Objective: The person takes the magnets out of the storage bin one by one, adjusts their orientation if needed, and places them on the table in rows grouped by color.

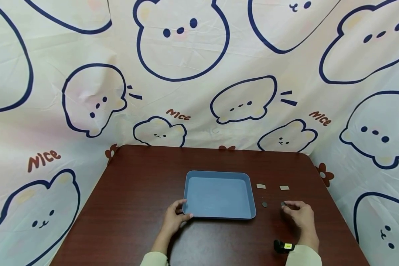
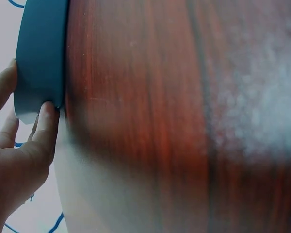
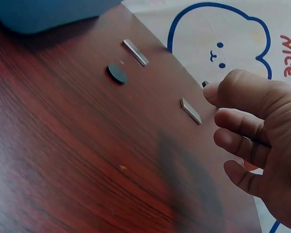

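A shallow blue tray (image 1: 219, 217) lies on the table. My left hand (image 1: 173, 220) holds its near left corner, thumb at the front wall and fingers at the left side; the left wrist view shows the tray wall (image 2: 41, 53) between them. To the right of the tray, my right hand (image 1: 300, 217) pinches a small dark disc (image 3: 206, 84) between thumb and forefinger, mostly covered by the fingertips. Another dark disc (image 1: 264, 204) lies flat between hand and tray. Behind the discs are two small pale rectangular pieces, a left one (image 1: 261, 186) and a right one (image 1: 284, 187).
The brown wooden table (image 1: 136, 177) reaches back to a hanging cloth (image 1: 199, 92) printed with bear outlines, which also rises on both sides. A black strap device (image 1: 282, 246) with a yellow label sits on the right wrist.
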Demonstrator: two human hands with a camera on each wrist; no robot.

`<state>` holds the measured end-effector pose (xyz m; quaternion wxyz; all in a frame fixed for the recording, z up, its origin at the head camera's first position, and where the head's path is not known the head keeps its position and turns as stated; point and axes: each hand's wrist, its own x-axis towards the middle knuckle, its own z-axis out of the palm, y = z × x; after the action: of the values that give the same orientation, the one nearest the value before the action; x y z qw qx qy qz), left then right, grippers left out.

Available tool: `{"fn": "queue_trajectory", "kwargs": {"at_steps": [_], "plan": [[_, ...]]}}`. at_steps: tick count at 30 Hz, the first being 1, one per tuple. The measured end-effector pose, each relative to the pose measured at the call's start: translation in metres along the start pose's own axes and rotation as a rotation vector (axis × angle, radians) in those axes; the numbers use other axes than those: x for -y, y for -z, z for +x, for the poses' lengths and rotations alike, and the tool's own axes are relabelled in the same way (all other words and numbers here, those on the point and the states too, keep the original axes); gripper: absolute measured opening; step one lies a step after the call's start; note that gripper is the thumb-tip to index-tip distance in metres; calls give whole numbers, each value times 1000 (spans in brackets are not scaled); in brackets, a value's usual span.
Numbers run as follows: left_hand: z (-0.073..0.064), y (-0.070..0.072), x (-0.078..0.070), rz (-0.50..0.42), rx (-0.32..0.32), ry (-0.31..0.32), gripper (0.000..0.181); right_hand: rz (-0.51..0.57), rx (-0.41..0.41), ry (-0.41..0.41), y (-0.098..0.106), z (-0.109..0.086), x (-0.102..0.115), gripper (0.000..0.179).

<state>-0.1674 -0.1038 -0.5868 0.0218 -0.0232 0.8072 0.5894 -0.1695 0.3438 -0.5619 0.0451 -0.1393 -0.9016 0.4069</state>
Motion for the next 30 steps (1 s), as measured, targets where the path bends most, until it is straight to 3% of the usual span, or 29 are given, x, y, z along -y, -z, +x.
{"fn": "queue_trajectory", "kwargs": {"at_steps": [15, 30], "plan": [[-2, 1, -2, -24, -2, 9, 57, 24, 24, -94, 13, 10, -21, 42], [0, 0, 1, -44, -2, 12, 57, 12, 22, -139, 9, 22, -36, 37]]}}
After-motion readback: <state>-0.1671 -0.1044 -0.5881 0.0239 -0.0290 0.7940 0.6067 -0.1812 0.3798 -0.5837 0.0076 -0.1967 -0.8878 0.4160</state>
